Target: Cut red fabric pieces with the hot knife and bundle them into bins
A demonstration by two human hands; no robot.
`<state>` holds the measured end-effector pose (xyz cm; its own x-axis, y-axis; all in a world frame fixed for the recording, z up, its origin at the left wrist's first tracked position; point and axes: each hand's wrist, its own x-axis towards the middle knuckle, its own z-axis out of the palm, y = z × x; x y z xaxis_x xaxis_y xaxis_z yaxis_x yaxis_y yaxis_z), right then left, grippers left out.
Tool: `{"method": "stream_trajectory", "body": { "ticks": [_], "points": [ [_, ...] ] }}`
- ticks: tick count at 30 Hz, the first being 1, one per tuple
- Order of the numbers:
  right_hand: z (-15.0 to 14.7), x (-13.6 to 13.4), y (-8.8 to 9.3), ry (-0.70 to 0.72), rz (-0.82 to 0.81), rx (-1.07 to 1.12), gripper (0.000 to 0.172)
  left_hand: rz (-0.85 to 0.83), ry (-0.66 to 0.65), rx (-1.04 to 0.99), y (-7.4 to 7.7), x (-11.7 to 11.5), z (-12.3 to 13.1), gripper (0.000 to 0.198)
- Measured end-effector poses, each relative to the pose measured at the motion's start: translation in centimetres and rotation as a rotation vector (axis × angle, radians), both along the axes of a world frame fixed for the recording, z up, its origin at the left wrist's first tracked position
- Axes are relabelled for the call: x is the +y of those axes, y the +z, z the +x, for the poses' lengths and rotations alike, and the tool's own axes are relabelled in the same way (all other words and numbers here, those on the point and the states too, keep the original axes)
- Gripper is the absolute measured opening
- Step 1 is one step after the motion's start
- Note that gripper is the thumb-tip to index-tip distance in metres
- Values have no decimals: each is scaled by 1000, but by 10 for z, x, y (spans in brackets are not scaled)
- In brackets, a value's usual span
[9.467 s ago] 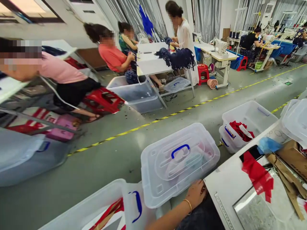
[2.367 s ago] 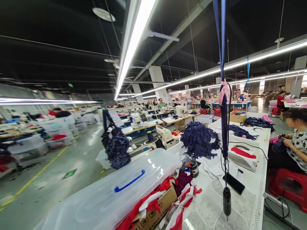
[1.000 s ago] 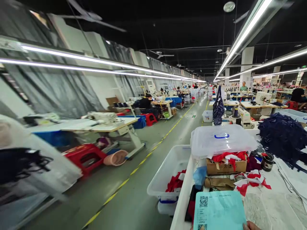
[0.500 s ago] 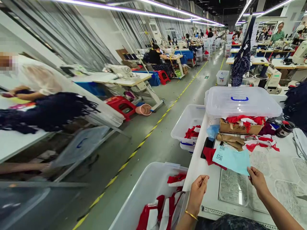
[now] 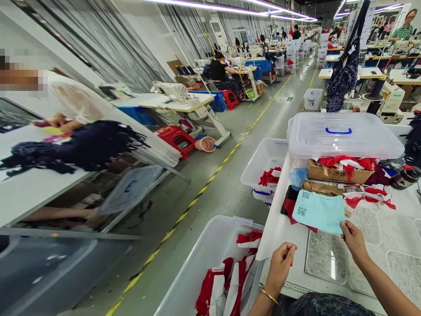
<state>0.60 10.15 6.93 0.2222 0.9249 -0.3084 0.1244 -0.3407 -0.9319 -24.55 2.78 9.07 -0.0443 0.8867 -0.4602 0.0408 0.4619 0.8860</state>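
Note:
My right hand [image 5: 354, 240] pinches the lower right corner of a light blue paper sheet [image 5: 320, 212] printed with QR codes. The sheet is held over the table, above a piece of red fabric [image 5: 290, 209]. My left hand [image 5: 281, 262], with a gold bangle at the wrist, hovers by the table's left edge. Its thumb presses against curled fingers; whether anything small is between them I cannot make out. Left of that hand stands a clear plastic bin [image 5: 197, 259] with red and white fabric pieces [image 5: 226, 285].
On the white table [image 5: 297, 245] are a cardboard box [image 5: 342, 173] of scraps under a clear lid [image 5: 345, 134] and a dark jar [image 5: 405, 177]. Another bin [image 5: 259, 162] stands beside the table. Across the taped aisle, a person [image 5: 70, 98] works at a table with dark straps [image 5: 98, 145].
The view has swung slightly left, so the scene sits further right. The blue sheet now faces me more squarely, still in my right hand. My left hand keeps its closed shape.

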Motion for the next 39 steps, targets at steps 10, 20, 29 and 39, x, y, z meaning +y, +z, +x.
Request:
{"method": "stream_trajectory", "body": {
  "ticks": [10, 20, 29, 39],
  "points": [
    [-6, 10, -10, 59, 5, -78, 65, 5, -81, 77, -8, -7, -1, 43],
    [-10, 23, -23, 75, 11, -145, 64, 0, -149, 150, -21, -16, -4, 43],
    [-12, 30, -30, 69, -2, -173, 66, -12, -172, 163, -23, -16, -4, 45],
    [-12, 35, -31, 73, -28, -206, 64, -29, -201, 187, -25, -23, -3, 40]
  ]
}}
